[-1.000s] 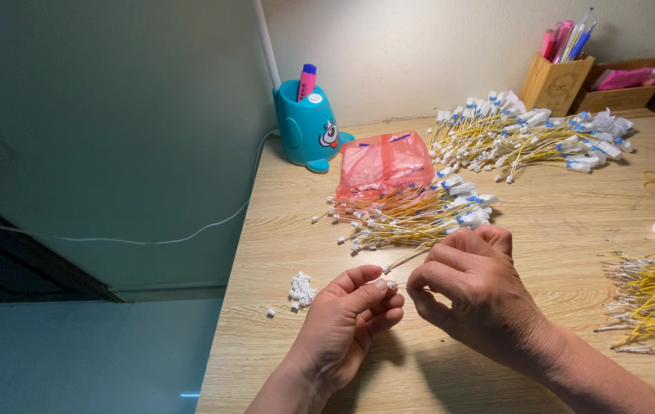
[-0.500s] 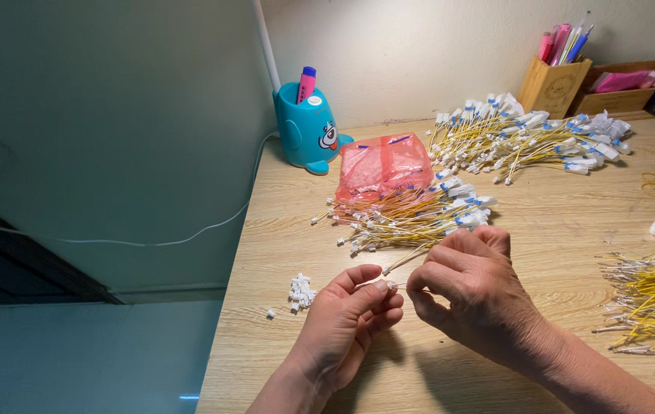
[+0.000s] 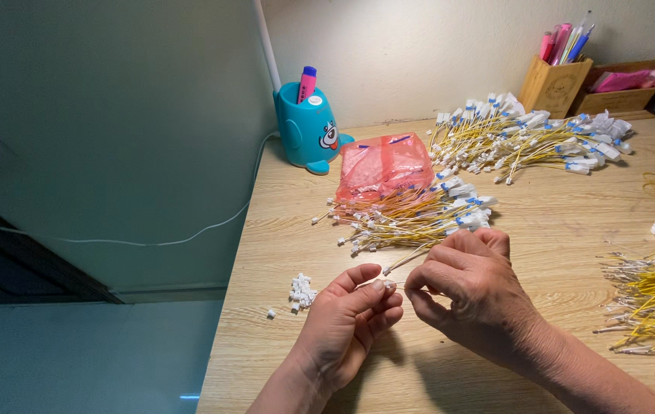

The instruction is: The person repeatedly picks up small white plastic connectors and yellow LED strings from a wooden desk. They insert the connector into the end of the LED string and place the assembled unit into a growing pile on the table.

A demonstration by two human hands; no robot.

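Observation:
My left hand (image 3: 347, 326) pinches a small white connector (image 3: 388, 284) between thumb and forefinger, low over the wooden desk (image 3: 557, 230). My right hand (image 3: 475, 295) is closed just to its right, fingertips almost touching the left hand's, holding a thin yellow wire that runs to the connector; most of the wire is hidden in the fingers. Right behind both hands lies a bundle of yellow wires with white ends (image 3: 412, 215). A small heap of loose white connectors (image 3: 301, 291) sits left of my left hand.
A pink plastic bag (image 3: 383, 165) and a teal pen holder (image 3: 308, 126) stand at the back left. More wire piles lie at the back (image 3: 519, 138) and right edge (image 3: 653, 299). A wooden pen box (image 3: 554, 84) stands by the wall. The desk's left edge drops off.

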